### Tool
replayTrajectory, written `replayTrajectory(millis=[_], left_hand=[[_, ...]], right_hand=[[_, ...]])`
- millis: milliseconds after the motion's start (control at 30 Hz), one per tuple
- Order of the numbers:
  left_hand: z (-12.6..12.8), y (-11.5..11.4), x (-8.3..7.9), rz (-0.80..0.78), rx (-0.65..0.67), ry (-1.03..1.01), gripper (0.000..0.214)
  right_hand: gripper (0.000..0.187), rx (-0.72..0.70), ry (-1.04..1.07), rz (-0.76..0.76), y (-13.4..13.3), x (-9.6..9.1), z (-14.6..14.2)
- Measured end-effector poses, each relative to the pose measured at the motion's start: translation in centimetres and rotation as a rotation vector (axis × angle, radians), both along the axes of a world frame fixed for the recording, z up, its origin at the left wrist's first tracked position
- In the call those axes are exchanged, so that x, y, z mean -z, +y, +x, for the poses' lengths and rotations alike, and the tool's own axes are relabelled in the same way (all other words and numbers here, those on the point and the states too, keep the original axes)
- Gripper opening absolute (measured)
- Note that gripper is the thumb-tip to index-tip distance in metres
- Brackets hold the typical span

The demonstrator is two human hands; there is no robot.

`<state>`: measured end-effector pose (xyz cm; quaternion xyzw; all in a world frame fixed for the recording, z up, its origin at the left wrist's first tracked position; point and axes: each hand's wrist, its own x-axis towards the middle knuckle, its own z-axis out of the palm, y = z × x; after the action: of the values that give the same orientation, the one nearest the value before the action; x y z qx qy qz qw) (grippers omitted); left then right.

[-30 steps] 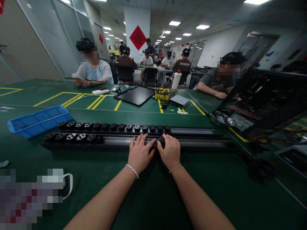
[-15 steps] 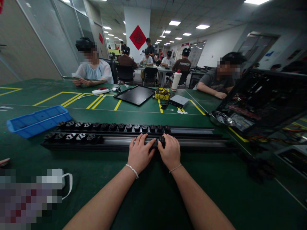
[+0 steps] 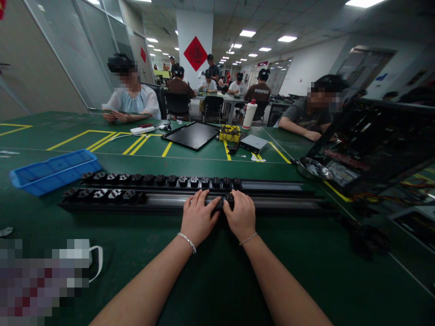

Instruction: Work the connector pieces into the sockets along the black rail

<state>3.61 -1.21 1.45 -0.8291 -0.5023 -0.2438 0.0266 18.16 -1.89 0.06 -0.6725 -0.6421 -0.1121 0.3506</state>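
A long black rail [image 3: 170,199] lies crosswise before me, with several black socket modules [image 3: 115,194] seated at its left end. My left hand [image 3: 198,215] lies over its middle, fingers spread across the channel, the index fingertip touching the left side of a small black socket module [image 3: 230,198]. Around that module's right side, my right hand [image 3: 242,215] has its thumb and fingers closed; the hand partly covers it. Behind is a second rail [image 3: 272,185], its left and middle parts lined with similar modules.
Left of the rails sits a blue plastic bin [image 3: 56,170]. A metal bowl [image 3: 314,168] and an opened black case [image 3: 377,140] with wires stand at right. Farther back are a black panel [image 3: 192,135], a grey box [image 3: 253,143] and a bottle [image 3: 249,114]. Two people sit across the table.
My hands and the rails look almost unmoved. At the far left edge, a fingertip has gone from view, and a small greyish thing shows there now.
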Motion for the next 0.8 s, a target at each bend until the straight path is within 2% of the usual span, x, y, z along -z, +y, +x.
replayTrajectory(millis=[800], left_hand=[[0.00, 0.03, 0.21, 0.004, -0.006, -0.007, 0.040]], right_hand=[[0.037, 0.010, -0.008, -0.008, 0.03, -0.01, 0.22]])
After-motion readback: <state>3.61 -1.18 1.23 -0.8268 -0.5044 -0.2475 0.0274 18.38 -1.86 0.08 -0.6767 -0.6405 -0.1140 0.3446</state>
